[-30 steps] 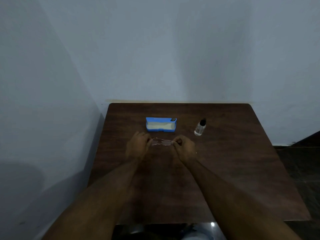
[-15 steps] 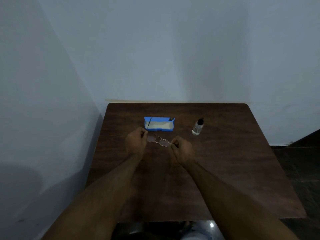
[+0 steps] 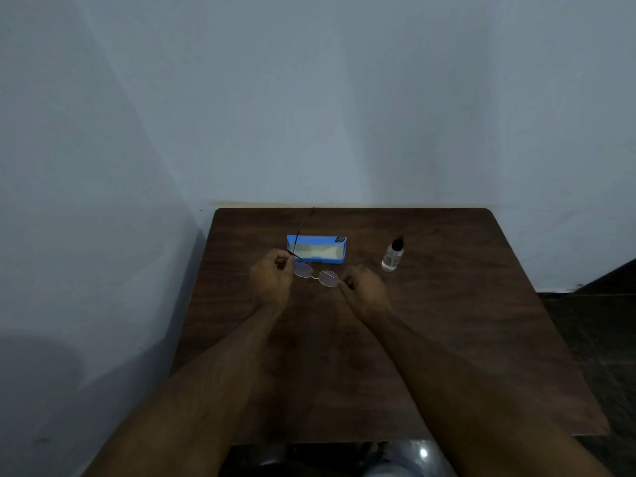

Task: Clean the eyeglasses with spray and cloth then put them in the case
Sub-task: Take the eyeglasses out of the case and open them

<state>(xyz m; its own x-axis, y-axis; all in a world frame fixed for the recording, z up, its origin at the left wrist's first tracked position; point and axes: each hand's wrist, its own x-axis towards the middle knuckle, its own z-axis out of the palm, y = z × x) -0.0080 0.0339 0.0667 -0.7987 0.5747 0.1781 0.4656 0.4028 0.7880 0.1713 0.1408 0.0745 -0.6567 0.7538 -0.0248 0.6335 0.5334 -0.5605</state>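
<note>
A person holds thin wire-rimmed eyeglasses (image 3: 316, 274) with two rounded clear lenses over a dark brown wooden tabletop (image 3: 447, 339), one hand at each end of the frame. The left hand (image 3: 272, 280) has its fingers curled, and its grip pinches the frame at the left end, just beside the left lens. The right hand (image 3: 364, 287) is curled too, and its grip pinches the right end of the frame, at the edge of the right lens. So the eyeglasses lie between the two grips, with both lenses showing in the gap between the hands. The frame is tilted, its left end farther from the person than its right end. From the left grip one thin dark temple arm (image 3: 303, 225) stands unfolded and runs away from the person, across the left end of the case and almost to the far edge of the tabletop. The other temple arm I cannot make out, and I cannot tell if the eyeglasses touch the tabletop. Just behind the eyeglasses lies a blue rectangular case (image 3: 320, 239), open, with its pale lining facing up, close to the left hand. To the right of the case, well apart from it, a small clear spray bottle with a black cap (image 3: 392, 257) stands upright, near the right hand but not touching it. Pale blue-grey walls (image 3: 344, 115) meet in a corner behind the tabletop, and a dark floor (image 3: 602, 321) shows at the right.
</note>
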